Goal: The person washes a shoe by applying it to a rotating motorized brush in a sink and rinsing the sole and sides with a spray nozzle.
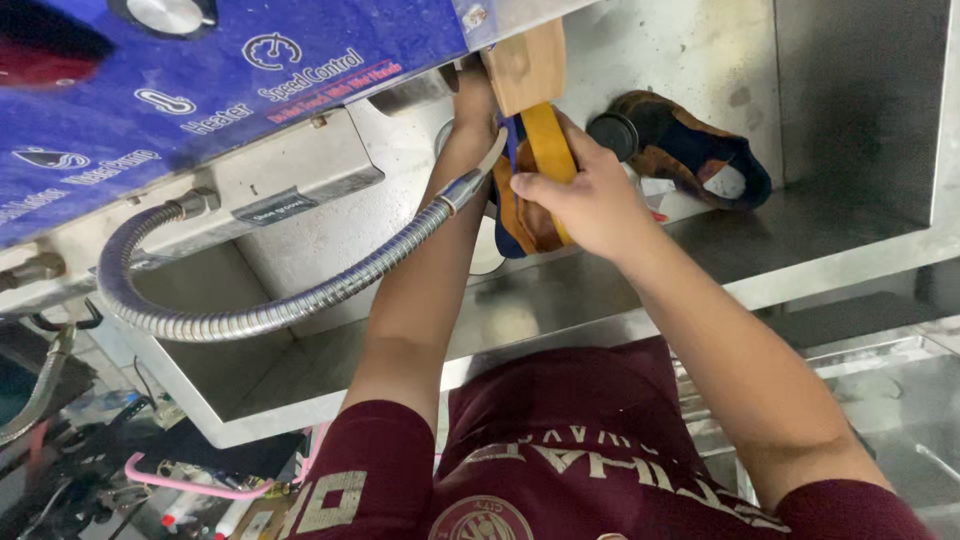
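The right hand (585, 195) sits at the upper centre of the frame, its fingers (535, 186) closed around a yellow strap (548, 140) and a fold of blue and tan material (520, 222), pressing them against the foot of a pale wooden block (528, 62) that hangs down from the machine above. The left hand (476, 100) reaches up behind the block and the strap; most of it is hidden, so I cannot tell whether its fingers are open or closed. The work in hand looks like fitting or shaping the material on that wooden form, and the next move would seem to call for steady tension on the strap while the fold is kept aligned under the block. A ribbed metal hose (250, 315) curves from the left of the frame and ends just beside the held piece. At the upper right, a second dark blue and tan piece (690, 145) lies on the steel bench (820, 235) next to a round black knob (612, 134). The upper left carries a slanted blue control panel (330, 40) with white lettering, small white round symbols and a line of red print; below it, a small grey rectangular plate (274, 206) is fixed to the metal housing.
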